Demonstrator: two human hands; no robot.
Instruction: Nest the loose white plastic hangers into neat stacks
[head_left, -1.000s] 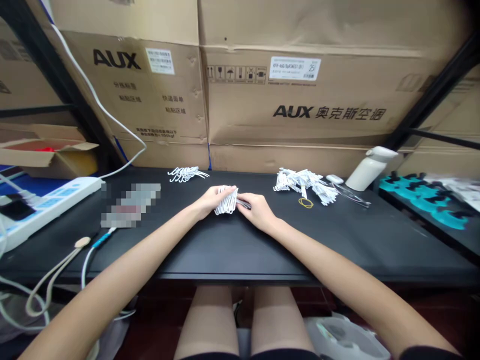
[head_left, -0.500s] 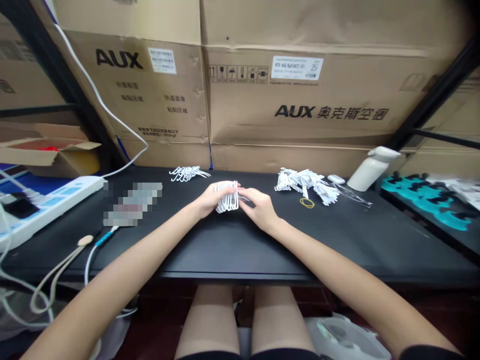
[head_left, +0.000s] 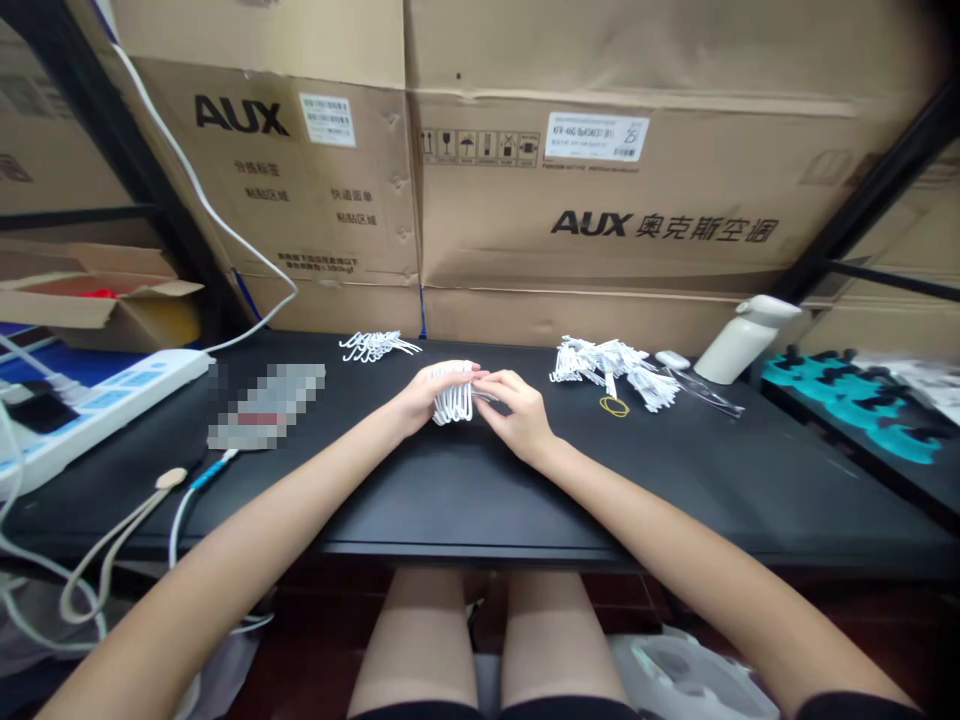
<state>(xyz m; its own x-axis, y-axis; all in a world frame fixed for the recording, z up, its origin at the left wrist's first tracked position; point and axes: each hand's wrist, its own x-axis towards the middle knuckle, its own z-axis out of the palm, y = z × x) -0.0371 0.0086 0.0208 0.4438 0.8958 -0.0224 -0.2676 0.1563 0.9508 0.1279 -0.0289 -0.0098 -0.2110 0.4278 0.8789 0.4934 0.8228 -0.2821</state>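
At flat black table (head_left: 480,500), L fingers (head_left: 459,376) grip white bent hooks (head_left: 453,405), prob. to align row, w/ R fingers (head_left: 501,383) pinching its end.

White hooks (head_left: 453,406) partly behind left fingers (head_left: 452,379), pixelated object (head_left: 266,408) unidentifiable, power strip (head_left: 112,408) cut off at left

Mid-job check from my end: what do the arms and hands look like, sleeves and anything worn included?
The left grip and right grip are bare, ungloved human hands. The left forearm and right forearm are uncovered, with no watch, cable or marking visible. A black sleeve edge shows on the right arm; no left sleeve is in view.
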